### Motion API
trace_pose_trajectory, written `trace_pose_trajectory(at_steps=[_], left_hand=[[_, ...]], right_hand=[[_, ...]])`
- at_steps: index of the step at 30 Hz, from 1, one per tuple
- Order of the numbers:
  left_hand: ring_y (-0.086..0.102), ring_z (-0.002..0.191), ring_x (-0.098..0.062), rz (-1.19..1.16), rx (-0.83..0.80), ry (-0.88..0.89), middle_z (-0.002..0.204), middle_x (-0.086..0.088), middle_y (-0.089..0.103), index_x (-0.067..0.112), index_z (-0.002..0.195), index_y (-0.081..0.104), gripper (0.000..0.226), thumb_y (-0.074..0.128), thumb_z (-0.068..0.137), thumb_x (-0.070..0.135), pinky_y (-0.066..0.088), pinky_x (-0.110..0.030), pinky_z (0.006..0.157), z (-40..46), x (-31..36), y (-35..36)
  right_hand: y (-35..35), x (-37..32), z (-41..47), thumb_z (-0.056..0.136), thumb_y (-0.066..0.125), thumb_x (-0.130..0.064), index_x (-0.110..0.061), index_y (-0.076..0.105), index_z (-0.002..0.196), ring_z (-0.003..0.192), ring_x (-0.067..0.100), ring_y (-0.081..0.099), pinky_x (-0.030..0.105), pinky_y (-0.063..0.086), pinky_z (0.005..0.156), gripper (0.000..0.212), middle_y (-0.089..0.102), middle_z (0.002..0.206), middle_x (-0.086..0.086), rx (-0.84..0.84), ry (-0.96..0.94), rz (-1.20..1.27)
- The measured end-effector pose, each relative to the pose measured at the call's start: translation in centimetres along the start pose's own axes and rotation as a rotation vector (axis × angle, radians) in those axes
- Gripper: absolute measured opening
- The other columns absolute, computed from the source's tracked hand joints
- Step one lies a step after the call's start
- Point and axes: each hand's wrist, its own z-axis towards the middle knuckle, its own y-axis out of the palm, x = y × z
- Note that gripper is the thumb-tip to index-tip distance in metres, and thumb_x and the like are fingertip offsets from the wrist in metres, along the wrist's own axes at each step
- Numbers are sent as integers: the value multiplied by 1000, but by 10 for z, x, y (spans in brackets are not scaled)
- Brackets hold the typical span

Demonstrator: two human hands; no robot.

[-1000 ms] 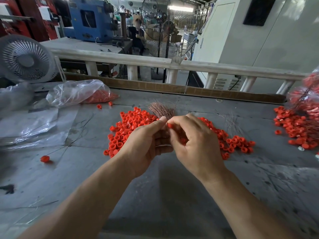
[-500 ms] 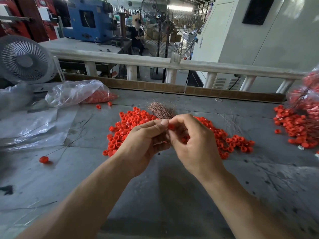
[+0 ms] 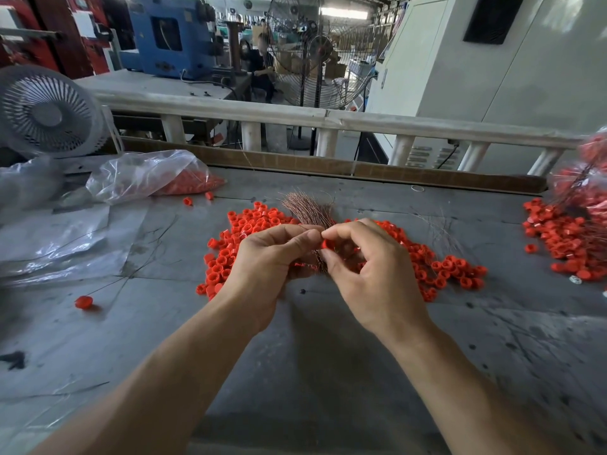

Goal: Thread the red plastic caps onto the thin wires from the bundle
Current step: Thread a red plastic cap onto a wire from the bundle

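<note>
Both hands sit a little higher and further from the camera than a second ago, the right thumb and forefinger now lifted clear so the cap between them shows plainly; nothing on the bench has shifted.

Left hand (image 3: 266,257): fingers curled round the wire bundle (image 3: 308,210), thumb laid across toward the right hand. Coppery wire tips fan out above the fist.

Right hand (image 3: 371,267): thumb and forefinger pinch a single red cap (image 3: 327,244), held just beside the left thumb tip, against the lower part of the bundle. Other fingers loosely curled. Whether a wire has entered the cap cannot be told at this size.

Loose caps (image 3: 243,238): wide red heap on the grey workbench (image 3: 295,372), directly beneath and behind both hands, spreading to either side.

One threaded cap (image 3: 83,302) lies alone near the left edge, thin wire trailing from it.

Finished pile (image 3: 565,238) of caps on wires at far right, well apart from the hands.

Clear plastic bag (image 3: 147,175) holding more caps at back left, two stray caps just beside its mouth. White desk fan (image 3: 46,113) behind the bag. White rail (image 3: 328,119) runs along the far edge of the bench
</note>
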Motion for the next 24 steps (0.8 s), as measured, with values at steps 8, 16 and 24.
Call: trace_pose_trajectory(at_steps=[8,16,24], left_hand=[[63,67,-13,98,7,-15,85,-5,75,9,98,78,13,67,97,15,52,-23,57,-1,-1,0],[64,65,-12,202,-14,14,81,-5,75,9,96,77,13,64,99,11,53,-24,56,-2,-3,2],[64,63,-7,422,39,113,81,-3,77,17,93,77,13,66,99,15,48,-19,51,3,-8,-3]], right_hand=[[-35,42,13,88,75,-16,-21,74,98,88,16,66,33,56,84,12,71,93,-6,158,289,-318],[-82,85,14,85,69,-22,-23,77,102,109,39,64,45,53,92,18,72,115,13,88,739,-703],[-91,91,14,83,69,-21,-27,77,106,116,38,61,42,47,95,25,71,122,10,-7,878,-748]])
